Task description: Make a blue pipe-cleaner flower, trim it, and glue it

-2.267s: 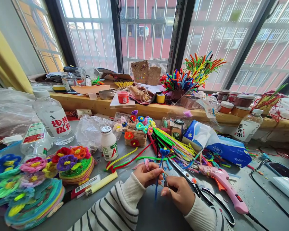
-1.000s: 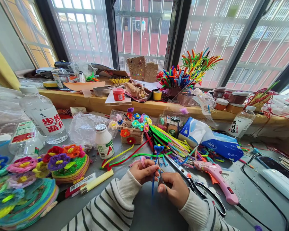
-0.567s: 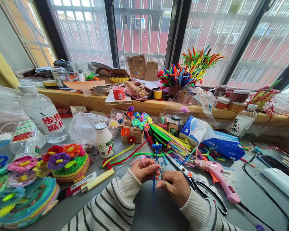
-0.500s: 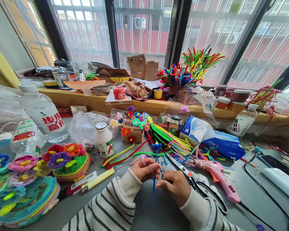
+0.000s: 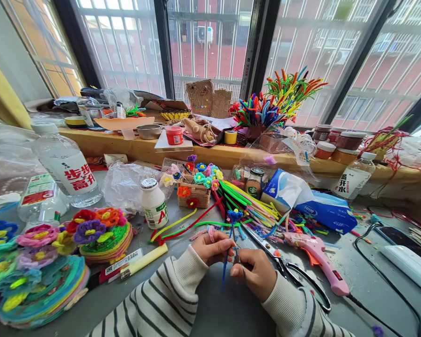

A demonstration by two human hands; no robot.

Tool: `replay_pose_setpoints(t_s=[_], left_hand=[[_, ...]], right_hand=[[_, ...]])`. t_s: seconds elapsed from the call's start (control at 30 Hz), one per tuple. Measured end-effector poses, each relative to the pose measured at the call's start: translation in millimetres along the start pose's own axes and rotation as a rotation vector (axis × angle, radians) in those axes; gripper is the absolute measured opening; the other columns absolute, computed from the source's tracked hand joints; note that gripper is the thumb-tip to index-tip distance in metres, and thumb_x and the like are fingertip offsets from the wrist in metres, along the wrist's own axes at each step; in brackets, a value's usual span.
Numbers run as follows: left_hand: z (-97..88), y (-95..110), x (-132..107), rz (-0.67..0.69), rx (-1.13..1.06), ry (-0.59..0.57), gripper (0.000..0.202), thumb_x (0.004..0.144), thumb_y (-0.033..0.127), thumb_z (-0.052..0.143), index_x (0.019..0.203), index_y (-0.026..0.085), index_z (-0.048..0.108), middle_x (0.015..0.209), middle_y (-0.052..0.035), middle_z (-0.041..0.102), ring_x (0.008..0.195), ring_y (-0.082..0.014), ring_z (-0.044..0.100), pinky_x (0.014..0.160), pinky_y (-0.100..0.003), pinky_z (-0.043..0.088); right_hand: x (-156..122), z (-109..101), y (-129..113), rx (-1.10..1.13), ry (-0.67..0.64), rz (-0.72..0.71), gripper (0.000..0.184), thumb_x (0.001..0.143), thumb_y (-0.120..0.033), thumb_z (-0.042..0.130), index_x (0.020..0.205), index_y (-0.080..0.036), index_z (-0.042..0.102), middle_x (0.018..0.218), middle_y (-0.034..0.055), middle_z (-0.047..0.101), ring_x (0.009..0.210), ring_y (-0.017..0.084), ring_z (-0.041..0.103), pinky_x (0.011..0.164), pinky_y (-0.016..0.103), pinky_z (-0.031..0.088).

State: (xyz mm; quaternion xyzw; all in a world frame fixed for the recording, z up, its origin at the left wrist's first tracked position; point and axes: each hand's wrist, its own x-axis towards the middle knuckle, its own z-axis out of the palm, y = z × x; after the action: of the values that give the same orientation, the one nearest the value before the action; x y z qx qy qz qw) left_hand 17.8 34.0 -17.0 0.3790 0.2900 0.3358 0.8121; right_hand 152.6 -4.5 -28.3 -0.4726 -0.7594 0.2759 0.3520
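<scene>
My left hand point(image 5: 213, 249) is closed, pinching the stem of a blue pipe-cleaner flower point(image 5: 235, 215) in front of me. The flower head points up and its blue stem hangs below my fingertips. Close against it on the right, my right hand point(image 5: 253, 270) is closed around a thin dark metal tool point(image 5: 235, 255), whose narrow tip reaches up along the stem. Most of this tool is hidden by my fingers, so its exact kind is unclear. A pink pipe-cleaner piece point(image 5: 211, 232) shows behind my left hand.
Large scissors point(image 5: 289, 271) and a pink hot glue gun point(image 5: 323, 262) lie right of my hands. Loose pipe cleaners point(image 5: 245, 201) and a small basket of flowers point(image 5: 193, 196) sit beyond. Flower-topped discs point(image 5: 44, 290), a white bottle point(image 5: 153, 203) and a yellow stick point(image 5: 145, 261) are left.
The blue flower's head has leaned to the right, and its stem now slants. Both hands keep their grip in nearly the same place. The view has shifted slightly.
</scene>
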Motion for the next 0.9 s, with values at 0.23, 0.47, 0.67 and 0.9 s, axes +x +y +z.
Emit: replay_pose_setpoints(t_s=[0.23,0.47,0.67,0.9], left_hand=[[-1.1,-1.8,1.5,0.004,-0.011,0.029,0.015,0.047,0.022,0.067,0.053,0.011,0.058,0.044,0.0003,0.059,0.041,-0.0067,0.052,0.043,-0.017,0.039],[-1.0,-0.7,0.3,0.033,-0.004,0.037,0.014,0.049,0.021,0.066,0.055,0.012,0.058,0.044,0.001,0.058,0.042,-0.0066,0.052,0.043,-0.017,0.039],[1.9,-2.1,-0.3,0.034,0.001,-0.024,0.013,0.051,0.021,0.065,0.054,0.011,0.058,0.046,0.0002,0.058,0.046,-0.0076,0.053,0.046,-0.018,0.039],[-1.6,-4.7,2.0,0.041,0.018,-0.052,0.013,0.051,0.022,0.065,0.055,0.011,0.057,0.047,0.0004,0.059,0.046,-0.0079,0.053,0.047,-0.019,0.038]], right_hand=[[1.9,2.1,4.2,-0.054,0.14,-0.064,0.054,0.064,-0.059,0.036,0.031,-0.016,0.03,0.035,-0.0048,0.027,0.036,0.006,0.026,0.036,0.02,0.022],[0.5,2.1,3.7,-0.053,0.106,-0.005,0.059,0.062,-0.065,0.027,0.032,-0.015,0.032,0.035,-0.0048,0.027,0.036,0.006,0.025,0.035,0.02,0.019],[-0.3,-0.2,1.0,0.011,0.014,0.013,0.061,0.063,-0.066,0.023,0.042,-0.014,0.045,0.04,-0.0024,0.036,0.039,0.007,0.029,0.037,0.02,0.021],[1.8,0.1,2.9,-0.038,0.132,0.002,0.054,0.062,-0.061,0.035,0.033,-0.016,0.03,0.035,-0.0051,0.027,0.036,0.006,0.026,0.036,0.02,0.019]])
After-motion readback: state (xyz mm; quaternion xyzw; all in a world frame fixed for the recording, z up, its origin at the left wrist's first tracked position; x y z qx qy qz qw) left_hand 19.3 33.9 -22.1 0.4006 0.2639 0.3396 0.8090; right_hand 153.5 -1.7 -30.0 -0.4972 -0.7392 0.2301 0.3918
